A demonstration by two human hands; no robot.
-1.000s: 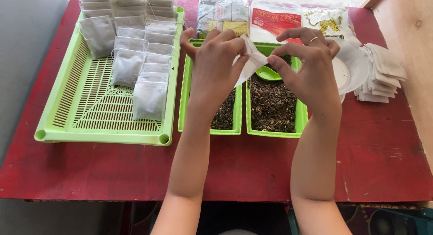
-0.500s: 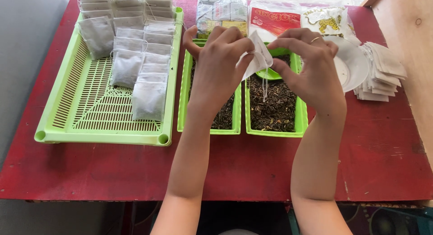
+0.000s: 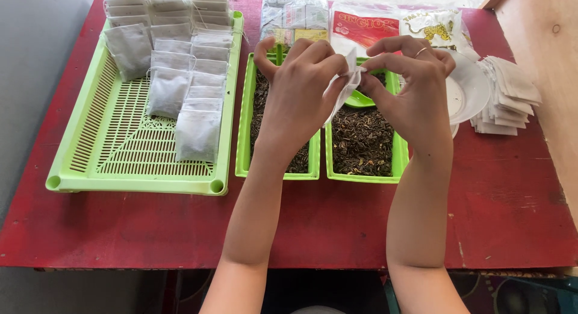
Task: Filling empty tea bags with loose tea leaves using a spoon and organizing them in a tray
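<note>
My left hand (image 3: 298, 88) and my right hand (image 3: 409, 85) both pinch a small white filter bag (image 3: 344, 88), held above two green trays of dark loose tea. The left tea tray (image 3: 245, 121) lies partly under my left hand. The right tea tray (image 3: 361, 139) has a green scoop (image 3: 359, 100) resting in it just below the bag. There is a ring on a finger of my right hand.
A large green slotted tray (image 3: 120, 151) at the left holds several filled white bags in rows. A white plate (image 3: 472, 91) and a stack of empty bags (image 3: 509, 94) sit at the right. Printed packets (image 3: 337, 19) lie at the back of the red table (image 3: 337, 223).
Both hands have lifted the bag slightly and turned it upright, with the fingers drawing closer together at its top.
</note>
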